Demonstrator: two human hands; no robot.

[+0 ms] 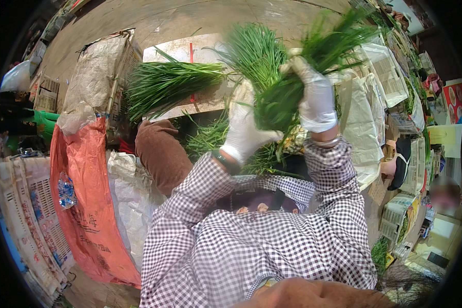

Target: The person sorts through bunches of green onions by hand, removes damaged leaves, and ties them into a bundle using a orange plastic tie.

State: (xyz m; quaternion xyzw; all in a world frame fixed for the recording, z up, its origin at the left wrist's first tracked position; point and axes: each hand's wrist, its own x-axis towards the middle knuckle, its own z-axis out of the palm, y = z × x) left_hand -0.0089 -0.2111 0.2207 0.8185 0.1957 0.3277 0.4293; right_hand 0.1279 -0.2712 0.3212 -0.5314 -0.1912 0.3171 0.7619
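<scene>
My right hand [315,92], in a thin white glove, is closed around a bunch of long green leaves [338,46] that look like garlic chives. This bunch is blurred, with part of it hanging below the hand. My left hand [242,127], gloved too, has its thumb spread away from its fingers. The fingertips are by the stem ends of an upright-looking bunch of chives [258,54]; whether they touch it I cannot tell. Another bunch [173,84] lies on a pale board [211,104] with a red strip. Loose green leaves [208,138] lie below my hands, towards my lap.
A brown cloth-covered form [161,154] is left of my left forearm. Farther left are a red woven sack [88,192], a whitish sack [96,69] and plastic crates [42,208]. White sacking [358,123] and crates [389,73] line the right side. Another person [444,192] is at the far right.
</scene>
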